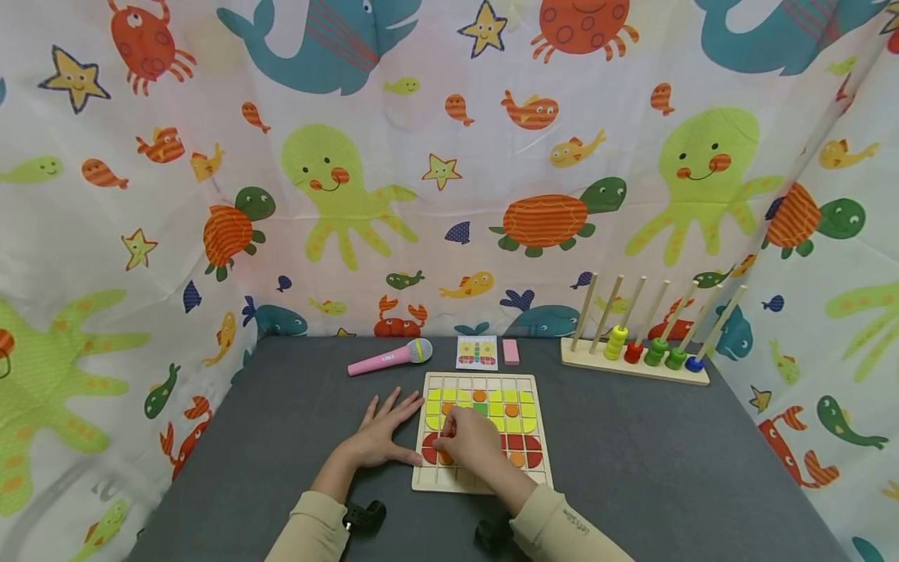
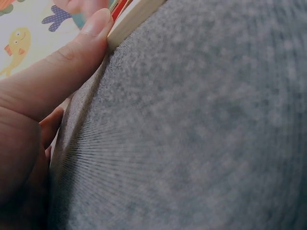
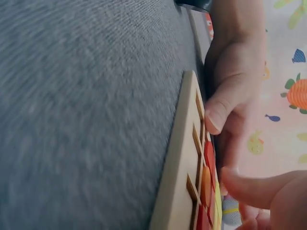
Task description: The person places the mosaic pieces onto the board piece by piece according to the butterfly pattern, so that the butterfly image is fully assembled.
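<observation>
A wooden grid board (image 1: 449, 481) lies flat on the table, fitted with yellow tiles (image 1: 496, 422), red tiles (image 1: 515, 442), orange discs (image 1: 517, 459) and a green tile (image 1: 481, 408). My left hand (image 1: 379, 439) rests beside it with fingers spread, its thumb (image 2: 91, 36) touching the board's left edge. Over the board's left-centre part is my right hand (image 1: 474, 443), fingers bent and thumb (image 3: 254, 189) pointing at the red tiles. Whether a tile sits between its fingertips is hidden. Several cells beneath that hand are covered from view.
Behind the board lie a pink microphone (image 1: 382, 361), a picture card (image 1: 477, 363) with a coloured pattern and a pink block (image 1: 510, 352). A wooden peg counter (image 1: 635, 371) with coloured rings stands at the back right. A sea-animal curtain (image 1: 435, 273) surrounds the grey table (image 1: 632, 468).
</observation>
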`<action>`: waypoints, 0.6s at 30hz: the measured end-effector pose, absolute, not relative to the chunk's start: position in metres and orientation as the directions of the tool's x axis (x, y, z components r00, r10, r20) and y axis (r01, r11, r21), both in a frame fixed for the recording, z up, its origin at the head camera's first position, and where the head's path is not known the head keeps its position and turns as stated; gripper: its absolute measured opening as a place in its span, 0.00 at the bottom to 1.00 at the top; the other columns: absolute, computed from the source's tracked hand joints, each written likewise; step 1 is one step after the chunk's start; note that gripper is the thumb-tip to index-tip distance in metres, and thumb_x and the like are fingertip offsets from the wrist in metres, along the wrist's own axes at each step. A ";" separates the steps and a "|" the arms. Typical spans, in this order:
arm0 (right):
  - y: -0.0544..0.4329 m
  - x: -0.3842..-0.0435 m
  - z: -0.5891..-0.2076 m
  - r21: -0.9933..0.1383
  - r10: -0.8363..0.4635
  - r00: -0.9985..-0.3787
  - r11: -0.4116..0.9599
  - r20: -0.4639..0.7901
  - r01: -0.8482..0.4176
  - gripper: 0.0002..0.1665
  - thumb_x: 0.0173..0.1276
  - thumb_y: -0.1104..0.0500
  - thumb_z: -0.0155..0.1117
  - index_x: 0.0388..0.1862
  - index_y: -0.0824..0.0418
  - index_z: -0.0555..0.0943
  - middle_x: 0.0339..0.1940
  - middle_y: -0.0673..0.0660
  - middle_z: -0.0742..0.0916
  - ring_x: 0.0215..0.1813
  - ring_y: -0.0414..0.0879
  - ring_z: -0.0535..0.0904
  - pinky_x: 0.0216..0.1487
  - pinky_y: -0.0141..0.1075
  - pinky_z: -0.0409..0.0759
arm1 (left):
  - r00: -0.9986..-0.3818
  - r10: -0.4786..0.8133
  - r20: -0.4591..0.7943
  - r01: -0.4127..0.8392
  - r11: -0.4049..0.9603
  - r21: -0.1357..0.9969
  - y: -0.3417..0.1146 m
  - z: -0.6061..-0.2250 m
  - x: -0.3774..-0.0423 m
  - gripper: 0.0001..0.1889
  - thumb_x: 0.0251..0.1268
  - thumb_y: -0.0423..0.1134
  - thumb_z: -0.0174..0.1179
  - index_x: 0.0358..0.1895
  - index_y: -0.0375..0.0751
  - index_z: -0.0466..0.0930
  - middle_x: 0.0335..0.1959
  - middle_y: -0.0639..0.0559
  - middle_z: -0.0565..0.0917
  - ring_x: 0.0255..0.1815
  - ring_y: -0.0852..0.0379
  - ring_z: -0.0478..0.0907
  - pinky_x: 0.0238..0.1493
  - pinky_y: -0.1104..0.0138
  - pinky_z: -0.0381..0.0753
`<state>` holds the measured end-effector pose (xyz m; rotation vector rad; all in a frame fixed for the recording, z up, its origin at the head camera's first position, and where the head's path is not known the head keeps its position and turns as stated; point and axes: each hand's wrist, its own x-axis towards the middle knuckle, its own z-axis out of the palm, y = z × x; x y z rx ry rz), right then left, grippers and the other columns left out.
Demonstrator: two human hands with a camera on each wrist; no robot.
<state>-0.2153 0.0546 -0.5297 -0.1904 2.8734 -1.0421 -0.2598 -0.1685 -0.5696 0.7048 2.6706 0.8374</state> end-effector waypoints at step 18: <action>0.176 -0.210 -0.500 -0.603 -0.094 -0.988 0.784 0.120 -0.147 0.17 0.69 0.47 0.70 0.50 0.55 0.86 0.46 0.54 0.89 0.47 0.51 0.83 0.48 0.48 0.85 | -0.856 0.511 -0.080 0.351 0.687 0.637 -0.174 -0.562 -0.254 0.57 0.47 0.65 0.75 0.81 0.55 0.56 0.83 0.52 0.54 0.85 0.41 0.35 0.77 0.37 0.25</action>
